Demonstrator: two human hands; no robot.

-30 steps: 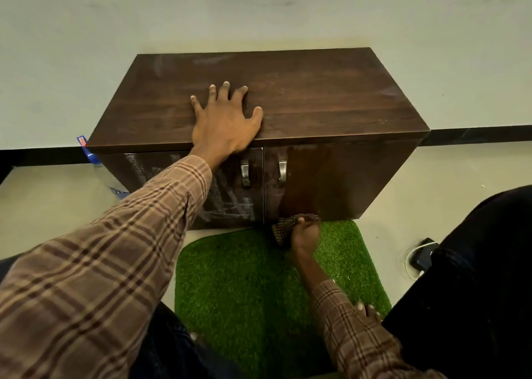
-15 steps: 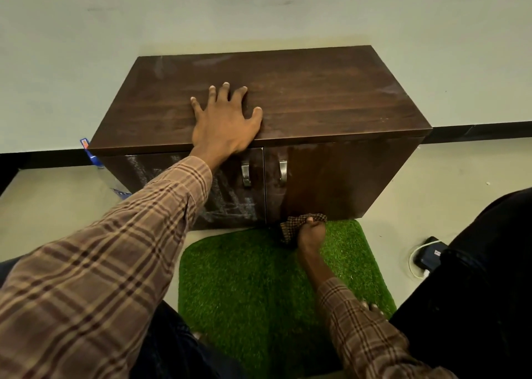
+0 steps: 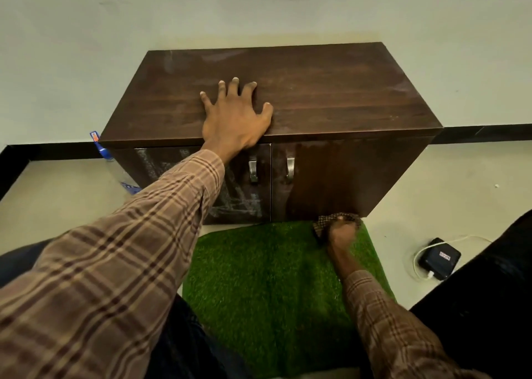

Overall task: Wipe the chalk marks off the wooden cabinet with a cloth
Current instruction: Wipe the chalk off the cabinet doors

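At the far left a blue-capped bottle (image 3: 101, 148) stood on the floor beside the wooden cabinet (image 3: 331, 91). The left hand (image 3: 234, 119) lay flat on the cabinet top with its fingers spread, probably to brace the person leaning in and keep the cabinet from shifting. Under that arm, chalk marks (image 3: 239, 203) covered the left door, so that part seemed not yet wiped. Further right, the right hand (image 3: 341, 233) gripped the checked cloth (image 3: 324, 222) against the bottom edge of the right door, just above the green mat (image 3: 259, 278), likely working the last low corner. A dark charger (image 3: 439, 259) lay on the floor at far right.
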